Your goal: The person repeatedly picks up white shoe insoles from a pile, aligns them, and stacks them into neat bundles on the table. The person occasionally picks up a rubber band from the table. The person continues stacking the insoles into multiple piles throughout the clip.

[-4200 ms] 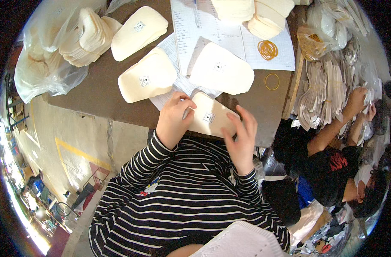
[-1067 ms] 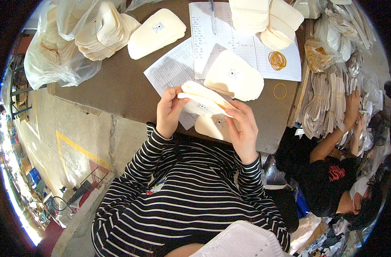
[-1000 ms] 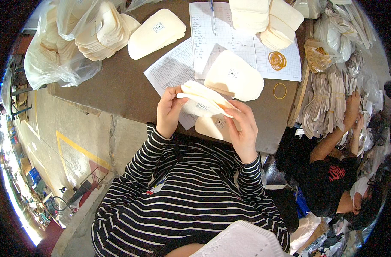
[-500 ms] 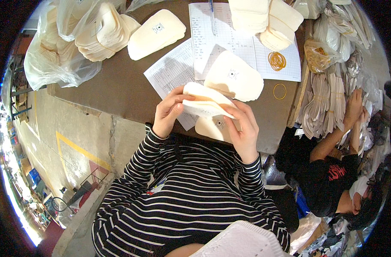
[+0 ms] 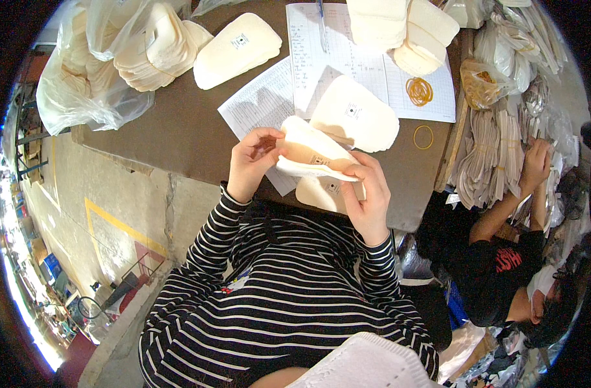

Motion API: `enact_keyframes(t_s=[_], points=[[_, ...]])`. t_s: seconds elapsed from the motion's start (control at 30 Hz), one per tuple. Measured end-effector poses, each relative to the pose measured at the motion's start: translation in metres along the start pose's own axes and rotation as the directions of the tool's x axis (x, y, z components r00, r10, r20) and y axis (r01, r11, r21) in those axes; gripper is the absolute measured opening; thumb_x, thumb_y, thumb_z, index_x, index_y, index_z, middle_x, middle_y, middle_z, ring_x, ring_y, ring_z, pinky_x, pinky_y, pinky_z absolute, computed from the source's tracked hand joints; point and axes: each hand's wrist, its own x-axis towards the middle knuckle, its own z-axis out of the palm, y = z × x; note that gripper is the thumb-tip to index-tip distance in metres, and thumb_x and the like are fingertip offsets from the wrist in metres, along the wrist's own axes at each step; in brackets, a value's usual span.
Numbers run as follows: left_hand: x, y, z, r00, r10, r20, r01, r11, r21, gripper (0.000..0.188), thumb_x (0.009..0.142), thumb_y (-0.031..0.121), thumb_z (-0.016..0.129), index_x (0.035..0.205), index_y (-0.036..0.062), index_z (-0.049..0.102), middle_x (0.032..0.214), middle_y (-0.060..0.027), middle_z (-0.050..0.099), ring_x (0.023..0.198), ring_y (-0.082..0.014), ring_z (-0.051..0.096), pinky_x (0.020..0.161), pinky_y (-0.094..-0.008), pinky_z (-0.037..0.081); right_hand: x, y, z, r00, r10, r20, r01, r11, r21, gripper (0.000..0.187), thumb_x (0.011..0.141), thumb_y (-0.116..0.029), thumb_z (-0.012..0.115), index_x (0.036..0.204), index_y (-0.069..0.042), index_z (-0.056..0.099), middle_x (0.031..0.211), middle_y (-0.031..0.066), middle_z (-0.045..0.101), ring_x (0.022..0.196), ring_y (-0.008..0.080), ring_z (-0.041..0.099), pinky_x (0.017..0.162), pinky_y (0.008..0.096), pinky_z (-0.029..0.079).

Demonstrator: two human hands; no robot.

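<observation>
Between my hands are cream pads (image 5: 309, 134), thin and soft-looking with rounded ends, parted along their length so that a small printed mark shows inside the gap. My left hand (image 5: 249, 167) pinches their left end between thumb and fingers. At the right end, my right hand (image 5: 371, 197) grips the layers, thumb below and fingers over the edge. Just under them a cream pad with a printed mark (image 5: 322, 195) lies at the table's near edge, partly covered. Beyond my hands rests a stack of similar pads (image 5: 366, 116).
Written sheets (image 5: 337, 55) with a pen (image 5: 321, 24) lie on the brown table (image 5: 179, 142). Rubber bands (image 5: 419, 92) sit at the right. Further pad stacks (image 5: 238, 52) and a plastic bag (image 5: 108, 110) are at the left. A co-worker's hand (image 5: 536, 165) works among bundled strips (image 5: 486, 155).
The held pads have spread apart, exposing the printed mark inside. My left hand has shifted slightly left and down; my right hand stays nearly in place. The co-worker's hands moved slightly.
</observation>
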Motion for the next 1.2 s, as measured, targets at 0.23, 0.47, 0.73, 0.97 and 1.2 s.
enact_keyframes(t_s=[0.23, 0.47, 0.73, 0.97, 1.2], points=[[0.0, 0.002, 0.003, 0.999, 0.047, 0.019, -0.05, 0.972, 0.23, 0.018, 0.096, -0.003, 0.058, 0.113, 0.0001, 0.063, 0.112, -0.0024, 0.062, 0.101, -0.0119, 0.059, 0.092, -0.0254, 0.047, 0.001, -0.003, 0.001, 1.0, 0.019, -0.017, -0.019, 1.0, -0.003, 0.022, 0.082, 0.004, 0.066, 0.103, -0.002, 0.061, 0.121, 0.0204, 0.062, 0.111, 0.0364, 0.062, 0.094, 0.0415, 0.05], [-0.001, -0.008, 0.005, 0.998, 0.062, -0.032, -0.06, 0.995, 0.077, 0.021, 0.102, 0.006, 0.051, 0.122, 0.002, 0.054, 0.111, -0.003, 0.057, 0.106, -0.0115, 0.052, 0.096, -0.0246, 0.041, 0.008, -0.006, 0.005, 0.997, 0.027, -0.076, -0.026, 1.0, 0.014, 0.022, 0.084, 0.005, 0.066, 0.105, -0.001, 0.062, 0.12, 0.0195, 0.062, 0.111, 0.0353, 0.062, 0.095, 0.0403, 0.05], [-0.003, -0.012, 0.015, 0.984, 0.17, -0.045, -0.175, 0.968, -0.182, 0.029, 0.101, 0.008, 0.055, 0.128, 0.0008, 0.047, 0.121, -0.0069, 0.055, 0.113, -0.0161, 0.051, 0.099, -0.0289, 0.04, 0.02, -0.012, 0.019, 0.99, 0.003, -0.139, -0.002, 1.0, 0.007, 0.029, 0.082, 0.007, 0.067, 0.108, -0.005, 0.065, 0.119, 0.0154, 0.061, 0.11, 0.0328, 0.062, 0.093, 0.0394, 0.051], [0.0, -0.005, -0.001, 0.903, 0.415, -0.108, -0.384, 0.895, 0.227, 0.033, 0.092, -0.004, 0.062, 0.123, 0.0017, 0.05, 0.116, -0.012, 0.058, 0.107, -0.0208, 0.057, 0.1, -0.0329, 0.042, 0.025, -0.016, 0.036, 0.995, -0.046, -0.091, 0.048, 0.999, 0.024, 0.037, 0.082, 0.006, 0.068, 0.118, -0.004, 0.063, 0.116, 0.0152, 0.062, 0.109, 0.0328, 0.061, 0.095, 0.0394, 0.049], [-0.001, 0.006, -0.026, 0.986, 0.126, 0.112, -0.152, 0.954, 0.259, 0.036, 0.093, 0.001, 0.06, 0.127, 0.0005, 0.049, 0.121, -0.0102, 0.05, 0.116, -0.0212, 0.049, 0.105, -0.0333, 0.035, 0.033, -0.017, 0.048, 0.998, 0.0, 0.06, 0.004, 0.998, -0.069, 0.043, 0.081, 0.008, 0.062, 0.122, 0.0, 0.055, 0.128, 0.0204, 0.052, 0.12, 0.037, 0.051, 0.104, 0.0431, 0.041]])
